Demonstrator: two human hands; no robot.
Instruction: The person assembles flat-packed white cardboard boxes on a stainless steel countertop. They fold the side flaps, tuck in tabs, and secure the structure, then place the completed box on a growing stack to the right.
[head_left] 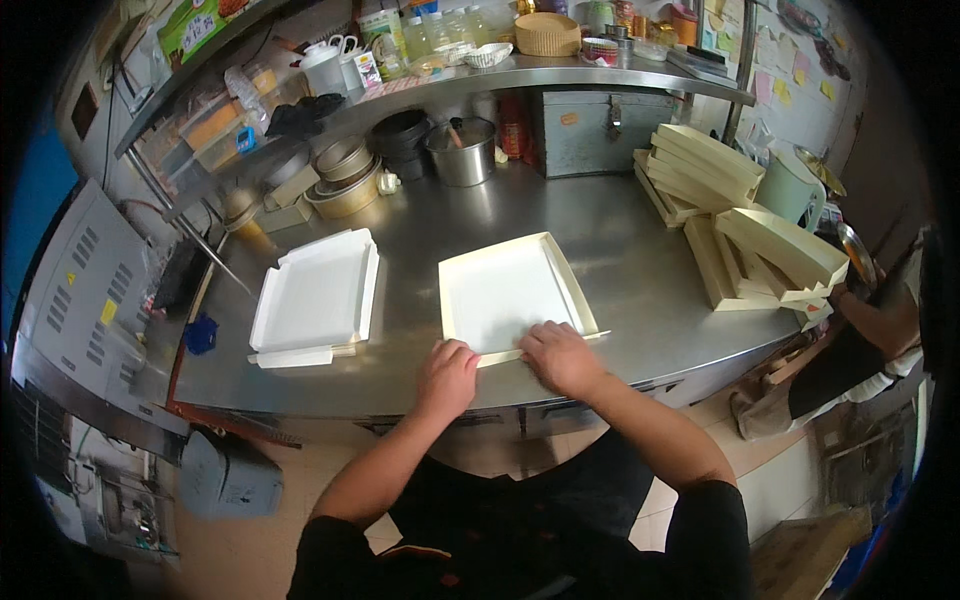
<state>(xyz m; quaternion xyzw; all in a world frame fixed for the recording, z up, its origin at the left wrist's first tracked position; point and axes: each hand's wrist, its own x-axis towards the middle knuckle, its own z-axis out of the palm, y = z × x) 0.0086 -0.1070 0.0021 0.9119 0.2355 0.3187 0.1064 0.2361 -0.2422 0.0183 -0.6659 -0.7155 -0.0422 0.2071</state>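
In front of me on the steel table lies a shallow square cardboard box, pale cream with a white inside. Its left, far and right walls stand up, and the right one leans a little. My left hand is closed with curled fingers at the near left corner. Further right along the same near edge, my right hand grips the near wall, its fingers reaching over to the inside. Part of that wall is hidden under both hands. To the left sits a stack of flat white cardboard blanks with creased edges.
Folded cream boxes are piled at the right end of the steel table. Along the back stand a steel pot, round pans and a grey metal chest, under a loaded shelf. Another person's arm shows at far right.
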